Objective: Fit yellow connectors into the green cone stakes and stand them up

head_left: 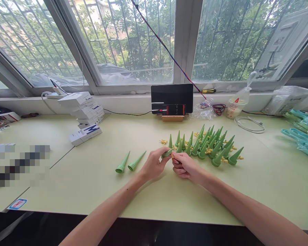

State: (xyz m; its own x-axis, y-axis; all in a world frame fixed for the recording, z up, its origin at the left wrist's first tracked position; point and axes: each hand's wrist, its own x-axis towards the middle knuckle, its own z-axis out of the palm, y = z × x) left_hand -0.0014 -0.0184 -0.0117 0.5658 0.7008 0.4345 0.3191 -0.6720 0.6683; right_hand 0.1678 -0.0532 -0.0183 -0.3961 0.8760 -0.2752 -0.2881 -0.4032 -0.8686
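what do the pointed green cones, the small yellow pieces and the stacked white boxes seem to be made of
Pointed green cones: probably moulded plastic, satin, from their even colour and soft sheen. Small yellow pieces: perhaps plastic, but too small to judge finish. Stacked white boxes: likely printed card, smooth, given crisp edges.

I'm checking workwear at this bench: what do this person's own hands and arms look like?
The left hand and right hand are ungloved. No sleeve shows on the left forearm or right forearm, and no watch or bracelet is visible. A small spot marks the left forearm.
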